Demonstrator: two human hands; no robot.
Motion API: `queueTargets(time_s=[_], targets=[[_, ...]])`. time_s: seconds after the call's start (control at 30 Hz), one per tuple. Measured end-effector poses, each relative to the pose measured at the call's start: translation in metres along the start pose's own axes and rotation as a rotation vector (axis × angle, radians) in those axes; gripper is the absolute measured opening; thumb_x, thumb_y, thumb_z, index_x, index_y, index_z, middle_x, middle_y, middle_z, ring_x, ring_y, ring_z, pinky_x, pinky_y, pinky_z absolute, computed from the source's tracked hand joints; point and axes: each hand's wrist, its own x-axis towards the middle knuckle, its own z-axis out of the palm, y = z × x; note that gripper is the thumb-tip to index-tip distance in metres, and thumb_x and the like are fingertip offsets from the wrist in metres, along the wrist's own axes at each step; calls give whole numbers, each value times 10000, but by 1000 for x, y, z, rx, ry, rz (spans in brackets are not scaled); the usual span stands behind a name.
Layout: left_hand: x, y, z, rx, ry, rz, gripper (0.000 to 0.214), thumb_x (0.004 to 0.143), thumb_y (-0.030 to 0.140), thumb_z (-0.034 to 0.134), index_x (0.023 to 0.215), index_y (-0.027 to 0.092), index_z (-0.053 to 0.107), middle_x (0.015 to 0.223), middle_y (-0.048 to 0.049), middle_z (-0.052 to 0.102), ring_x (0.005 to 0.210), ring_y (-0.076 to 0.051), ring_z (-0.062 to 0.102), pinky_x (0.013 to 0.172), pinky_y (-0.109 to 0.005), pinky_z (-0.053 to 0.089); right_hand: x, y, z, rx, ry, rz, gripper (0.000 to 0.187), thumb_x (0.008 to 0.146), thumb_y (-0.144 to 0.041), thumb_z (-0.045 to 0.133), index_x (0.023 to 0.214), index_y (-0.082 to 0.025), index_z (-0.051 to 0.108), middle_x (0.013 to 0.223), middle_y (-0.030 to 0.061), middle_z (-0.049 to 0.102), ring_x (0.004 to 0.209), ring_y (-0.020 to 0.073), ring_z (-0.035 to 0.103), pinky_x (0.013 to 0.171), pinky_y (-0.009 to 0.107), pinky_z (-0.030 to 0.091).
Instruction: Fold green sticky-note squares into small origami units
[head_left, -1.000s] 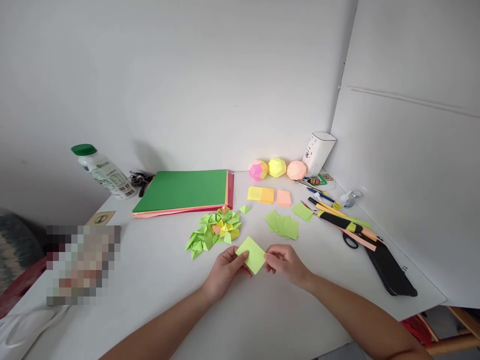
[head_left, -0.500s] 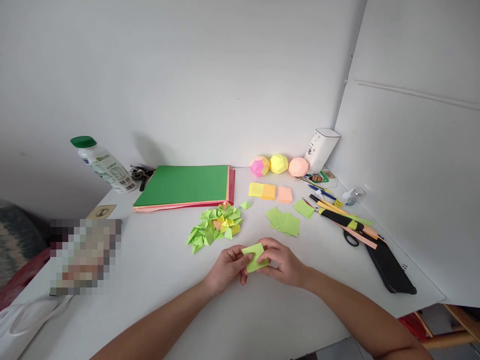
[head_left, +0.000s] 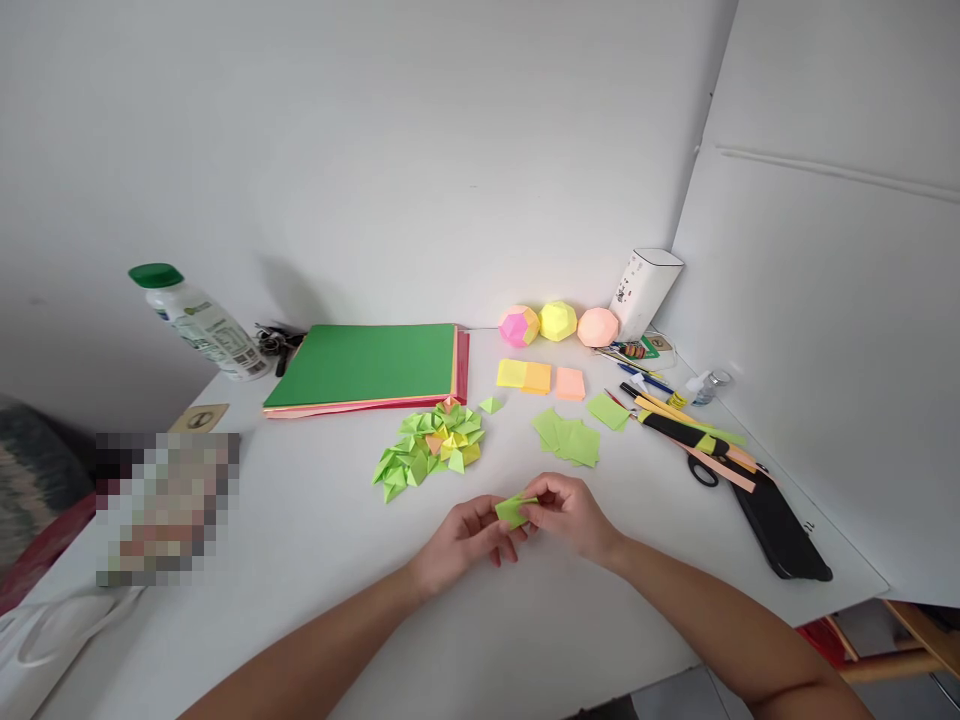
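Observation:
Between both hands, above the front of the white table, is a small green paper square [head_left: 513, 512], bent over on itself. My left hand [head_left: 469, 535] grips its left side with the thumb in front and fingers behind. My right hand [head_left: 566, 515] pinches the right edge between thumb and fingers. Just beyond the hands lies a heap of folded paper pieces [head_left: 420, 455], mostly green with a few yellow and orange. One folded green piece [head_left: 491, 405] sits apart from the heap. Flat green paper squares [head_left: 574, 440] lie spread out behind my right hand.
Three paper balls [head_left: 557, 321] stand along the wall behind sticky-note pads [head_left: 525, 375]. A stack of coloured sheets [head_left: 367, 365] and a tilted white bottle [head_left: 206, 325] are on the left. At right lie scissors [head_left: 703, 471], a cutter [head_left: 675, 430] and a black phone-like object [head_left: 780, 535].
The green paper square was flat and facing me; now it is bent over and looks narrower. My right thumb and fingers have closed on its right edge.

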Motion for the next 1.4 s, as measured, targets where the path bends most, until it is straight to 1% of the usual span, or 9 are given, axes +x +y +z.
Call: queueTargets(time_s=[0.1,0.2,0.23,0.3,0.37,0.47,0.67,0.87,1.4], targets=[[1,-6,2,55,62,-30,276,816,397,553,859,128,600,789,-73,667,607,-148,620,551,-261,473,-1,1,1,1,5,12,153,762,-291,633,821,-171,558,672,-2,605,607,141,594,590,286,490],[3,-8,3,50,72,-30,274,827,397,539,831,129,598,765,-62,666,593,-143,622,538,-256,471,-1,3,0,0,20,27,284,753,-292,644,992,-185,537,752,1,618,608,126,590,580,272,498],[3,-8,3,45,68,-31,272,827,396,539,830,130,596,762,-60,667,593,-144,623,536,-256,471,-1,3,-1,-9,14,40,311,757,-300,640,1023,-185,526,750,-1,619,593,121,586,562,263,494],[3,-7,2,39,59,-37,268,826,393,544,835,130,594,746,-57,669,591,-146,623,534,-256,470,0,4,-3,-40,-18,81,271,776,-334,617,976,-171,535,684,-7,613,542,114,578,498,236,468],[2,-6,1,39,54,-40,267,825,392,545,848,130,592,732,-55,670,590,-147,623,537,-257,472,0,5,-5,-77,-53,121,227,794,-369,591,856,-156,546,606,-13,597,496,113,575,438,209,424],[3,-6,1,38,53,-33,272,830,391,539,863,126,590,753,-63,670,603,-149,625,546,-259,476,1,5,-6,-93,-59,147,244,794,-387,586,772,-150,535,596,-4,609,477,114,583,401,188,386],[4,-8,0,31,52,-18,267,833,384,537,870,124,588,777,-64,667,610,-149,628,546,-265,477,1,3,-5,-78,-58,137,240,801,-376,584,759,-146,527,608,10,626,481,115,590,407,187,390],[4,-6,0,35,55,-22,260,835,374,537,868,120,583,773,-69,670,603,-146,627,544,-265,477,0,2,-5,-78,-51,129,237,806,-371,581,759,-145,528,610,16,630,478,115,588,418,193,396],[3,-5,1,33,55,-30,276,829,391,540,856,120,581,775,-67,673,600,-145,631,547,-266,481,-1,1,-5,-65,-41,125,243,808,-383,572,766,-146,539,602,9,628,473,115,585,432,204,409]])
